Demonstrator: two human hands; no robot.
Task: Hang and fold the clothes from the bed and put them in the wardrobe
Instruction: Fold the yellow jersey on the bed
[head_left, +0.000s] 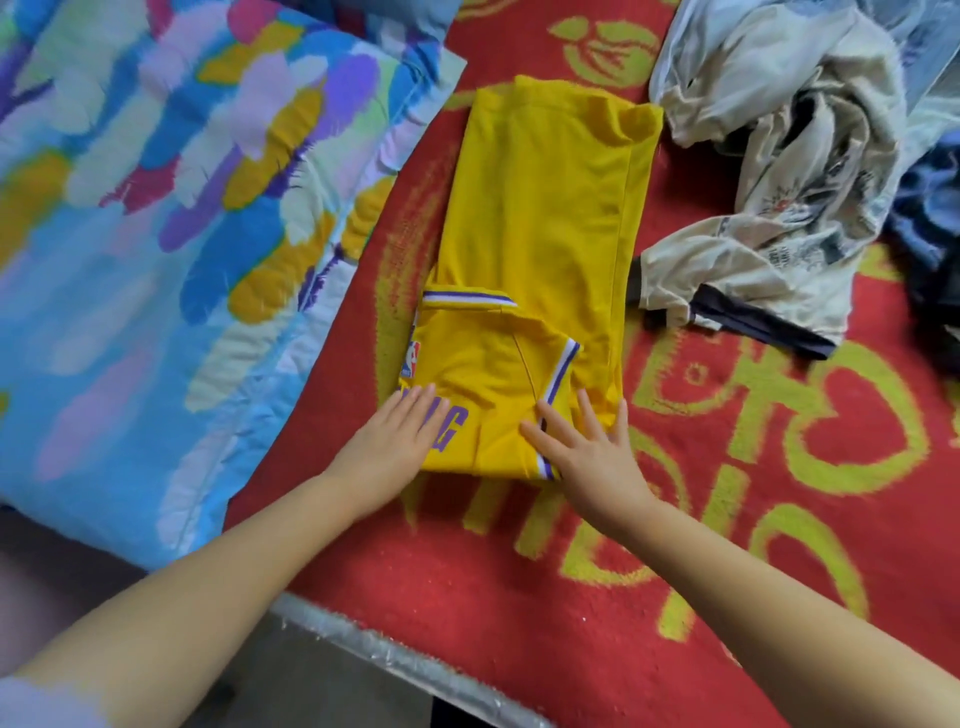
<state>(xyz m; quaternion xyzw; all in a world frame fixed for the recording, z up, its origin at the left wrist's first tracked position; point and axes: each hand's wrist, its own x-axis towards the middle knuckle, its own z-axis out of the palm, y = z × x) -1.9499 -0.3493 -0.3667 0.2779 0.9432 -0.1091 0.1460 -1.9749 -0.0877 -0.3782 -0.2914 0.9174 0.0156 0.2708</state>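
A yellow basketball jersey (540, 249) with purple-and-white trim lies folded into a long narrow strip on the red bed cover (597, 597). My left hand (395, 441) rests flat on its near left corner, fingers together over the purple lettering. My right hand (587, 447) presses flat on the near right corner, fingers spread across the striped armhole edge. Neither hand grips the cloth. A crumpled cream garment (779, 156) with dark trim lies to the right of the jersey, unfolded.
A quilt (156, 234) with a bright multicoloured pattern covers the bed's left side. Blue denim clothes (930, 218) are heaped at the far right edge. The bed's metal frame edge (395, 660) runs along the bottom, with floor below it.
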